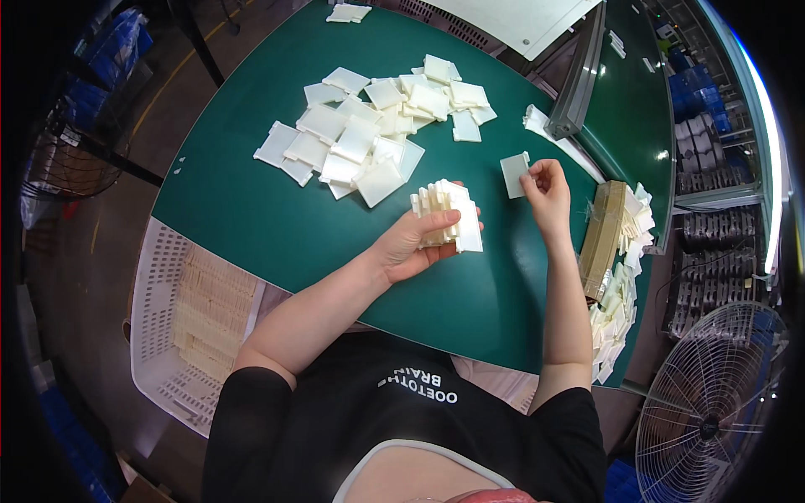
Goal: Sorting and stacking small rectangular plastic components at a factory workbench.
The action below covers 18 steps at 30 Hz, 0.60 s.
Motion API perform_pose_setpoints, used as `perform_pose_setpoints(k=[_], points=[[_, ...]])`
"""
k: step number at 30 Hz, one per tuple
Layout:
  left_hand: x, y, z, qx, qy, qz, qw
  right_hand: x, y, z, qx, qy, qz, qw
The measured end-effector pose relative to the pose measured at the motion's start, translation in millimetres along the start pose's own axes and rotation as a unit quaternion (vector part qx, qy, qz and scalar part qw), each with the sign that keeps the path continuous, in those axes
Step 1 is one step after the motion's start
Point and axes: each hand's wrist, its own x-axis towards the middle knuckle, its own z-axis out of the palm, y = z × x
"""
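My left hand (411, 246) is closed around a stack of white plastic plates (459, 220), the thumb pressing on top and the ridged edges facing left. To its right, my right hand (548, 194) pinches one flat white plastic plate (513, 176) by its right edge, between thumb and fingers. The single plate is apart from the stack. Beyond both hands lies a loose pile of similar white plates (356, 138) on the green table (235, 180), many overlapping.
A white perforated basket (155, 327) with stacked pale pieces stands at the lower left. On the right are a cardboard strip (605, 239), a heap of white pieces (614, 323) and a green conveyor belt (629, 109). A wire-guarded fan (711, 423) stands at the lower right.
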Motion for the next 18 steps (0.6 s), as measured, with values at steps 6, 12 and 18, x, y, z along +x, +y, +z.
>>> perform_pose_setpoints(k=[6,12,18], points=[[-1.1,-5.9,3.6,0.082,0.047,0.074,0.993,-68.6,-108.3,49.0,-0.050,-0.050,-0.169,0.983],[-42.2,6.7,5.9,0.115,0.064,-0.019,0.991,-108.3,-113.6,39.5,0.098,-0.171,-0.091,0.976],[-65.9,9.0,6.8,0.421,-0.079,-0.120,0.895,-124.7,-151.1,31.6,-0.197,-0.259,-0.380,0.866]])
